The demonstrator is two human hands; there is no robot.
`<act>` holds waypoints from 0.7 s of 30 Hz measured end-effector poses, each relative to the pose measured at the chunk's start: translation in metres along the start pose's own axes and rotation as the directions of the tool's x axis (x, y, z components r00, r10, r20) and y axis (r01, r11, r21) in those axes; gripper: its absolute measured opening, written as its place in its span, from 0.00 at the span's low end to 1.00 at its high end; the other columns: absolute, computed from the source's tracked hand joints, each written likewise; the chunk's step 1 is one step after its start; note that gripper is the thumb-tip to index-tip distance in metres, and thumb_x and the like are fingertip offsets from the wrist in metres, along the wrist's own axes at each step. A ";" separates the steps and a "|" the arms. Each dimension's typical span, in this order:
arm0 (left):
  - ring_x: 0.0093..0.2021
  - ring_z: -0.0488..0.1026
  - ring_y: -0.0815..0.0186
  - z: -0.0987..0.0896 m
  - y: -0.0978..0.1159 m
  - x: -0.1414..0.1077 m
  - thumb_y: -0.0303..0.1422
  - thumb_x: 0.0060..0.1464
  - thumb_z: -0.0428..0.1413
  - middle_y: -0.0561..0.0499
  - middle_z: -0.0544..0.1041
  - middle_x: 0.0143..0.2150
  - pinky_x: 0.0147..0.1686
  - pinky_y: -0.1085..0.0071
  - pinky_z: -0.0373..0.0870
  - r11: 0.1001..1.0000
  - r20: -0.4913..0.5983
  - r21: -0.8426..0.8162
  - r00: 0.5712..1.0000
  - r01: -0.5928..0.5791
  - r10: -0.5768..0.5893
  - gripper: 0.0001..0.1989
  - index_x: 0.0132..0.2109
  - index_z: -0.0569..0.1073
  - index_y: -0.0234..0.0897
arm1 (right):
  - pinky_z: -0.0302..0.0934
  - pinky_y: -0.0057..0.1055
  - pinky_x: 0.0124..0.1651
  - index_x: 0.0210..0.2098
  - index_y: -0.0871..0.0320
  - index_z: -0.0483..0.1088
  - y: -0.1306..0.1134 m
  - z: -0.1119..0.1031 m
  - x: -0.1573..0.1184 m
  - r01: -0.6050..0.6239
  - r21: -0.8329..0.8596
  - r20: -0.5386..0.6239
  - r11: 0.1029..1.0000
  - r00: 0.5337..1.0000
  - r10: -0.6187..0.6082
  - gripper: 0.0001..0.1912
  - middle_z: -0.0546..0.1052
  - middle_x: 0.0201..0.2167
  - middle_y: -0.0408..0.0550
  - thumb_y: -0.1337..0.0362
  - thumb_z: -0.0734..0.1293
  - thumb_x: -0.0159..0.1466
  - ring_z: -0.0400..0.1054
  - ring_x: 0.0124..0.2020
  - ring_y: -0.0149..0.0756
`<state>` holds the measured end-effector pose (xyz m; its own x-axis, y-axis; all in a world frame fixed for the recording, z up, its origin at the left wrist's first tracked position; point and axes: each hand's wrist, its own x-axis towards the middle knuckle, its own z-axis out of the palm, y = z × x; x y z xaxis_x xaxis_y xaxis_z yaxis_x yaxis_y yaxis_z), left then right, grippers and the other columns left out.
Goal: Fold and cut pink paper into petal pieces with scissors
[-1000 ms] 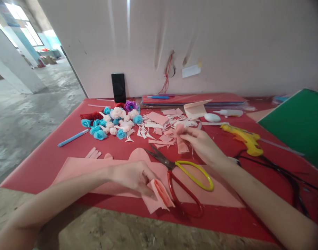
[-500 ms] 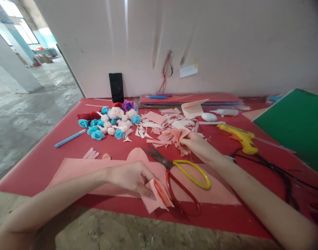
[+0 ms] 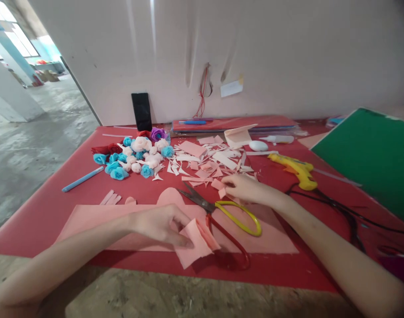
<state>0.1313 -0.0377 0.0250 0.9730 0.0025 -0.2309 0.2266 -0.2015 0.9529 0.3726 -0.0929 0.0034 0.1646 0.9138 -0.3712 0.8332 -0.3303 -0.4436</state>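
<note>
While the left hand [image 3: 164,224], at the lower centre of the frame, pinches folded pink paper [image 3: 192,246], its layered edge facing right and slanting down rightward, the right hand [image 3: 243,188], right of centre, bends over small pink scraps [image 3: 218,184]; its grip cannot be told. Between them, scissors [image 3: 206,206] lie lengthwise along a diagonal, blades pointing upper left, handles lower right.

No legible lettering, label, brand, number or sign in view.
</note>
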 end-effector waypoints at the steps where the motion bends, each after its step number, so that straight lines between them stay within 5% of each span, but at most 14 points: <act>1: 0.37 0.72 0.64 0.000 0.000 0.000 0.37 0.49 0.56 0.48 0.77 0.37 0.35 0.74 0.68 1.000 0.012 -0.004 1.000 0.001 -0.001 0.11 0.37 0.76 0.34 | 0.52 0.24 0.22 0.24 0.61 0.63 0.001 0.000 0.001 0.002 -0.009 -0.005 1.000 1.000 -0.002 0.13 0.63 0.15 0.36 0.58 0.61 0.60 0.57 0.17 0.24; 8: 0.37 0.71 0.65 0.001 0.002 0.000 0.35 0.50 0.54 0.48 0.76 0.37 0.34 0.74 0.66 1.000 0.008 0.026 1.000 0.001 -0.001 0.09 0.34 0.74 0.33 | 0.55 0.26 0.25 0.23 0.60 0.61 0.010 0.000 0.009 0.043 0.053 0.037 0.998 0.998 -0.045 0.14 0.67 0.20 0.40 0.56 0.62 0.58 0.62 0.22 0.27; 13: 0.35 0.70 0.66 -0.004 -0.001 0.004 0.30 0.50 0.49 0.49 0.74 0.35 0.33 0.74 0.65 0.980 -0.206 0.175 0.977 0.095 -0.058 0.08 0.33 0.72 0.32 | 0.57 0.26 0.25 0.23 0.59 0.61 0.010 -0.001 0.009 0.048 0.158 0.076 0.986 0.995 -0.061 0.14 0.71 0.22 0.44 0.55 0.60 0.57 0.66 0.24 0.30; 18: 0.35 0.69 0.67 -0.034 -0.010 0.002 0.29 0.50 0.46 0.49 0.73 0.37 0.35 0.72 0.65 0.946 -0.492 0.280 0.870 0.165 -0.006 0.14 0.44 0.68 0.33 | 0.50 0.25 0.19 0.22 0.58 0.60 0.006 -0.001 0.006 0.020 0.201 0.048 0.979 0.998 -0.030 0.12 0.68 0.17 0.42 0.57 0.62 0.54 0.61 0.17 0.29; 21: 0.36 0.69 0.65 -0.056 -0.023 -0.003 0.31 0.50 0.49 0.50 0.73 0.35 0.39 0.70 0.64 0.912 -0.631 0.353 0.773 0.208 0.068 0.10 0.38 0.71 0.34 | 0.48 0.25 0.18 0.21 0.58 0.61 -0.001 -0.003 0.002 0.019 0.261 0.037 0.965 0.999 -0.030 0.10 0.67 0.16 0.42 0.59 0.63 0.52 0.58 0.16 0.28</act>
<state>0.1255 0.0220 0.0152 0.7951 0.6064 0.0100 0.3940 -0.5290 0.7516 0.3736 -0.0902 0.0053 0.1199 0.9138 -0.3881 0.6693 -0.3631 -0.6482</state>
